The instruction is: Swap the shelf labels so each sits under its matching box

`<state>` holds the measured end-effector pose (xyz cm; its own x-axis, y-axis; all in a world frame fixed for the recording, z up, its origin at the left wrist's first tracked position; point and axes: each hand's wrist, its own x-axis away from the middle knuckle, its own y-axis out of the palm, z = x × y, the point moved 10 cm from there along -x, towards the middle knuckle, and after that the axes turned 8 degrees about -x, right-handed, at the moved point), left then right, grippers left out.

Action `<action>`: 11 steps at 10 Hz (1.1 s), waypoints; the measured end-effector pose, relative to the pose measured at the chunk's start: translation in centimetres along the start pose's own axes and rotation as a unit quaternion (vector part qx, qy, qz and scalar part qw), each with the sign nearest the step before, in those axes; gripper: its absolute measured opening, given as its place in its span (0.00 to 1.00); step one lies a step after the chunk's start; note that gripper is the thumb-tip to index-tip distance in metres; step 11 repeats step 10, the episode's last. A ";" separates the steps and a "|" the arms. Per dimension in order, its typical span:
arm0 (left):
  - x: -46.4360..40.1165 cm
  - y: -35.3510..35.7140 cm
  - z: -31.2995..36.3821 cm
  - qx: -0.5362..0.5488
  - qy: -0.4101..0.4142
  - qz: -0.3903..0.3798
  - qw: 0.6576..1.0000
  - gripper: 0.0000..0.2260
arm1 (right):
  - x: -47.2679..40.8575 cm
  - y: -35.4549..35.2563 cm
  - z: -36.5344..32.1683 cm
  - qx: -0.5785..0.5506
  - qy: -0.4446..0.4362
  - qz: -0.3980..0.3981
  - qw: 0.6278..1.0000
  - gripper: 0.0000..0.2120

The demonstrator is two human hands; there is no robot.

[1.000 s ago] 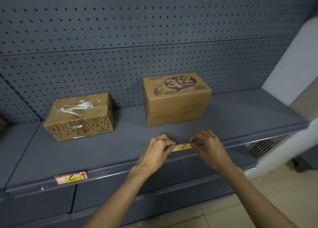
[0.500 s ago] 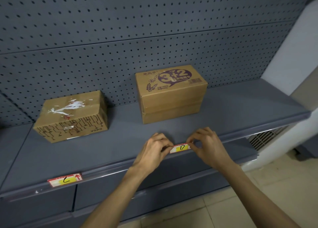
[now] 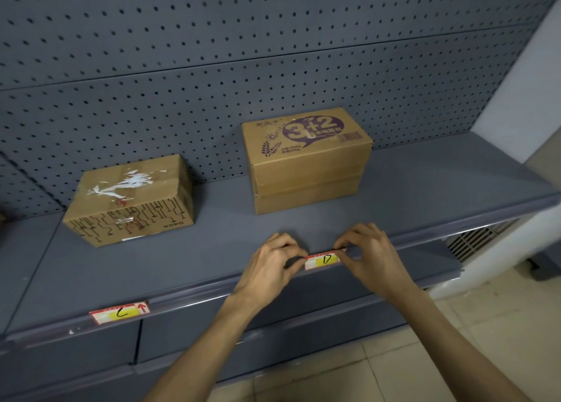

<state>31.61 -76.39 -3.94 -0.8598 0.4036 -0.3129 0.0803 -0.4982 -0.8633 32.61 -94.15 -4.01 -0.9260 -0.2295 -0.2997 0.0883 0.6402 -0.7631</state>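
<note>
Two cardboard boxes stand on the grey shelf (image 3: pixel 425 195). The left box (image 3: pixel 130 199) has black line patterns and torn white tape. The right box (image 3: pixel 306 158) carries a purple "3+2" print. On the shelf's front rail, a red, white and yellow label marked "D" (image 3: pixel 322 260) sits below the right box. My left hand (image 3: pixel 273 265) pinches its left end and my right hand (image 3: pixel 368 254) pinches its right end. A second label marked "C" with a red arrow (image 3: pixel 120 311) sits in the rail below the left box.
A grey pegboard wall (image 3: pixel 243 67) backs the shelf. A lower shelf (image 3: pixel 425 265) juts out beneath. A white wall (image 3: pixel 522 98) stands at the right, with a vent grille (image 3: pixel 479 237) low down and beige floor tiles (image 3: pixel 455 356) below.
The view has shifted slightly while both hands stay pinched on the ends of the "D" label at the rail. Boxes and the "C" label have not moved.
</note>
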 end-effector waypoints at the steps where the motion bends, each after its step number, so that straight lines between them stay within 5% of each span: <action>1: 0.1 0.0 0.1 -0.001 0.000 0.002 1.000 0.08 | 0.0 0.0 -0.2 0.003 -0.005 0.000 1.000 0.07; 11: 2.9 -3.3 -0.6 -0.001 -0.016 0.050 0.999 0.08 | 0.5 0.0 -3.2 0.023 -0.026 0.042 0.998 0.09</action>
